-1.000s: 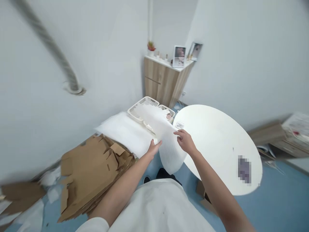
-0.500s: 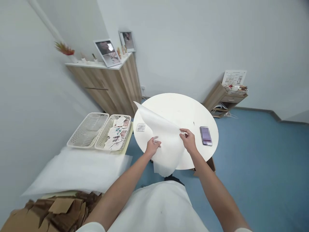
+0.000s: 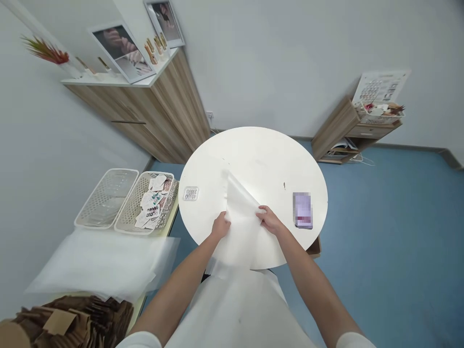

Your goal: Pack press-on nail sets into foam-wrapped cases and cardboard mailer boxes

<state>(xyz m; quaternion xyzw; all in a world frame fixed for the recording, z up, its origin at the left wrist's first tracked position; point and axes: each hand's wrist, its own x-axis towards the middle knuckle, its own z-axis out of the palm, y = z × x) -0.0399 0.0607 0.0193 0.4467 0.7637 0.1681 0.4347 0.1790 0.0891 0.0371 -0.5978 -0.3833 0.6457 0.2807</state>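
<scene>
A thin, translucent white sheet (image 3: 240, 236) hangs between my two hands over the near half of a round white table (image 3: 282, 157). My left hand (image 3: 221, 225) is closed on its left edge. My right hand (image 3: 269, 220) pinches the right side, where a folded flap slants up to a point. The sheet's lower end drapes past the table's near edge towards my white clothing. Left of the sheet lies a small clear plastic box (image 3: 191, 194) with little pieces in it. To the right of my right hand rests a phone (image 3: 303, 210) with a pixelated purple screen.
At the left stand two white perforated baskets (image 3: 119, 220), one holding small cards. Nearer are a stack of white sheets (image 3: 97, 266) and brown paper bags (image 3: 72, 321). A wooden cabinet (image 3: 174, 106) and a small shelf unit (image 3: 337, 123) stand by the wall.
The sheet has come down and its raised upper-left part has folded inward. My hands have moved slightly lower, still gripping it. The camera view has shifted.
</scene>
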